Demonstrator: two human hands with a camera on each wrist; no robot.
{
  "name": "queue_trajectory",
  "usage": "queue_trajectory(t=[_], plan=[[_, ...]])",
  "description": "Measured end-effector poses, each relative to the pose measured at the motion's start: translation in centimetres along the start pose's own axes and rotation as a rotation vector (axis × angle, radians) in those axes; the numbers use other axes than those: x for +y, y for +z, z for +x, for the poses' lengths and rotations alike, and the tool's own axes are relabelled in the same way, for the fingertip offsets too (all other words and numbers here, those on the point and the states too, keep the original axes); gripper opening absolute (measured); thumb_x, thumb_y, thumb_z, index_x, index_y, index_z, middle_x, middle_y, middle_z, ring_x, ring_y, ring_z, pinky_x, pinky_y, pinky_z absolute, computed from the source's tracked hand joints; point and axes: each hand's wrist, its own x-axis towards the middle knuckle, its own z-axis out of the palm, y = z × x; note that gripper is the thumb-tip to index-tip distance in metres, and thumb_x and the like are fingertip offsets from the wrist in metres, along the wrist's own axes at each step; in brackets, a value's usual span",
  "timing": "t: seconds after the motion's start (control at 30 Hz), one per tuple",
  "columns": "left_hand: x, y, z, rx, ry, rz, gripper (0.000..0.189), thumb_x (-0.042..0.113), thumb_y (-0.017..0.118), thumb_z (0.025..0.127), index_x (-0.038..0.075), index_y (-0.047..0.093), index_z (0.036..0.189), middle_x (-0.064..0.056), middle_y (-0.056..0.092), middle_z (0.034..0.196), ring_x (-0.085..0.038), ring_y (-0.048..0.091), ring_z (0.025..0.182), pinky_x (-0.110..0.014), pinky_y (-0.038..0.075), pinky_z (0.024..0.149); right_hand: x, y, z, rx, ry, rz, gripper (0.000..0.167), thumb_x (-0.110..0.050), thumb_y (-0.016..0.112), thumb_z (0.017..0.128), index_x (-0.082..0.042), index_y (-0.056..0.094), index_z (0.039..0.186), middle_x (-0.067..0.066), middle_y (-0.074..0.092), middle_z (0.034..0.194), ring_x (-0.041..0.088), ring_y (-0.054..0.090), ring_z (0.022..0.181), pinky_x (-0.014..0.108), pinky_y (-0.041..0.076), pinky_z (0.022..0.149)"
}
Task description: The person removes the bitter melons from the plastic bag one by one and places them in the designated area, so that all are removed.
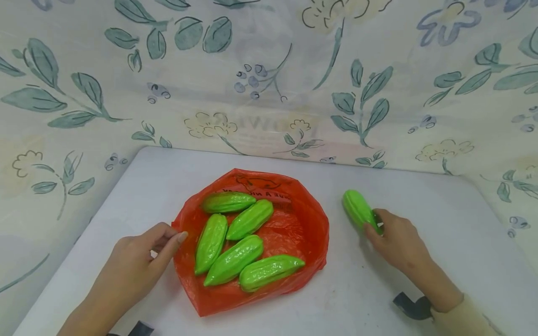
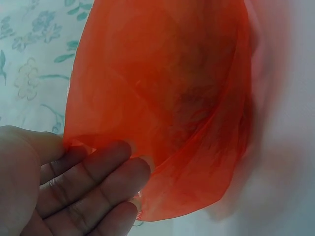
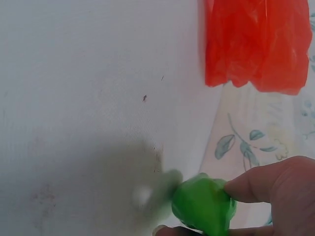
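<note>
A red plastic bag [image 1: 290, 233] lies with its mouth spread wide on the white table, several glossy green ridged gourds [image 1: 233, 261] inside it. My left hand [image 1: 130, 261] pinches the bag's left rim between thumb and fingers. In the left wrist view the bag's thin wall [image 2: 147, 98] rises from the fingers. To the right of the bag, my right hand [image 1: 399, 238] grips one more green gourd [image 1: 357, 207] by its near end. The right wrist view has this gourd [image 3: 202, 204] end-on, the thumb on its side.
A white table [image 1: 336, 298] carries everything, with small dark specks on its surface. Behind it and at the sides hangs a floral cloth [image 1: 269, 112]. Dark straps [image 1: 414, 305] show near the right wrist.
</note>
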Motion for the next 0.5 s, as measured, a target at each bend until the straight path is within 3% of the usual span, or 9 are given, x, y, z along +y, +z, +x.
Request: queue_trajectory(t=[0.27,0.5], plan=[[-0.06,0.14,-0.12,0.046,0.013,-0.049,0.013,0.028,0.071,0.102,0.016,0.068,0.099,0.008,0.074,0.088,-0.021,0.072,0.084,-0.026,0.060,0.066,-0.12,0.13,0.38,-0.076,0.055,0.021,0.057,-0.034,0.068,0.102,0.011,0.056,0.136,0.025,0.070,0.115,0.025,0.069,0.085,0.035,0.059,0.062],[-0.14,0.03,-0.10,0.061,-0.010,-0.047,0.015,0.029,0.070,0.102,0.015,0.069,0.100,0.006,0.075,0.089,-0.017,0.070,0.082,-0.028,0.060,0.069,-0.18,-0.07,0.38,-0.083,0.066,0.013,0.065,-0.043,0.067,0.101,0.010,0.056,0.137,0.025,0.070,0.116,0.025,0.069,0.085,0.034,0.060,0.063]])
